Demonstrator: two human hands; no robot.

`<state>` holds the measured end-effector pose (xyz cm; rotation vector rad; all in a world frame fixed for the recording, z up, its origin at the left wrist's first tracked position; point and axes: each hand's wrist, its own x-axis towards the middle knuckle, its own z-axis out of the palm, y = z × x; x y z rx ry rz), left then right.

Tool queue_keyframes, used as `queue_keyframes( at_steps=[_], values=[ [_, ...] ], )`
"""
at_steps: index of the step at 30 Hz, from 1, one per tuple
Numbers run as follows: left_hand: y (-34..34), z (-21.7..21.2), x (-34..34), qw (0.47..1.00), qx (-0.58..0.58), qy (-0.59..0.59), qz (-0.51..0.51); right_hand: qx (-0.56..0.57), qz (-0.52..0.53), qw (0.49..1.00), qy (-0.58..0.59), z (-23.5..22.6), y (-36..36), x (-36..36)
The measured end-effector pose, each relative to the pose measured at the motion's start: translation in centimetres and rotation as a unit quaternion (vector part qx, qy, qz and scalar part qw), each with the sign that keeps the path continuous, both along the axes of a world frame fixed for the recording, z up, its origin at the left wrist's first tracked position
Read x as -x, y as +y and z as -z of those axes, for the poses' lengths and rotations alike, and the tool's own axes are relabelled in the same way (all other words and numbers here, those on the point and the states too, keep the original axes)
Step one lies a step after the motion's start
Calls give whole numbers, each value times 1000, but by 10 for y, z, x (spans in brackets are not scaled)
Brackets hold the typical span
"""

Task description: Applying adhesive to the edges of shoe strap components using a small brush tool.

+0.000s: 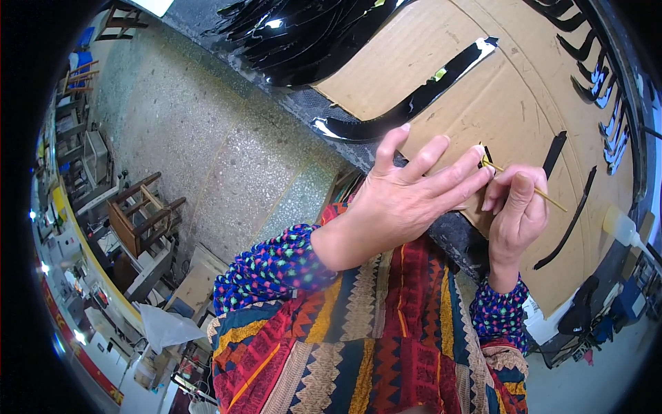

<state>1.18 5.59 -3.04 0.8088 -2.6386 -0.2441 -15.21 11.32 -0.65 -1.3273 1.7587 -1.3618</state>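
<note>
My right hand (516,219) is closed around a thin yellowish stick (552,200), whose far end reaches my left fingertips. Palm down over the near edge of a cardboard sheet (476,96), my left hand (420,185) has its fingers stretched and spread. A small black piece (488,154) shows beside its fingertips; most of it is hidden. Beyond my left hand lies a long, curved, glossy black strip (407,107). A short dark strip (554,153) and a thin curved black strip (574,224) lie on the cardboard by my right hand.
A heap of glossy black strips (303,41) covers the table's far left. Several small curved black pieces (592,79) line the far right edge. A whitish squeeze bottle (620,226) is at the right. Left of the table, a wooden stool (141,214) stands on the speckled floor (207,138).
</note>
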Motion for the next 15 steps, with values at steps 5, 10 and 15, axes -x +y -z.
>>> queue_keyframes(
  at_steps=[5, 10, 15],
  values=[
    [1, 2, -1, 1000, -1, -3, 0, 21, 17, 1000, 3, 8, -1, -3],
    [0, 3, -1, 1000, -2, -5, 0, -1, -8, 1000, 29, 6, 0, 0],
    [0, 5, -1, 1000, -4, -2, -2, 10, 10, 1000, 9, 10, -4, -4]
  ],
)
